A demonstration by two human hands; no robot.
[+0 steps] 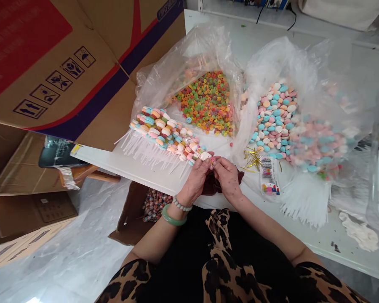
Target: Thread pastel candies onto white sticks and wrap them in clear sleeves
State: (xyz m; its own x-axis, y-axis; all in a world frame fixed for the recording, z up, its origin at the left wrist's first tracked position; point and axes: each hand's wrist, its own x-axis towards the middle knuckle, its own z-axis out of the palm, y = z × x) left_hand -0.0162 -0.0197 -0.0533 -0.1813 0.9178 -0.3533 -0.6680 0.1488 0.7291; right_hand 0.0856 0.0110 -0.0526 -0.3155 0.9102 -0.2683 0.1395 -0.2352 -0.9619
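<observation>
Both of my hands meet at the table's front edge, fingertips pinched together. Between them shows a small pink candy [212,161], partly hidden by the fingers. My left hand [196,176] is closed on it from the left, a white candy showing just above its fingers. From the other side my right hand [227,176] pinches the same piece. Left of my hands lies a row of pastel candies on white sticks [164,132], the sticks pointing toward me. To the right are gold twist ties [253,159] and a stack of small printed cards or labels [269,179].
Behind stands a clear bag of ring-shaped candies [208,101]; right of it, a bag of pastel oval candies [276,113]. White sticks [306,200] lie at right. A large carton [97,84] borders the left. Below the table edge, an open box [156,206] holds wrapped candies.
</observation>
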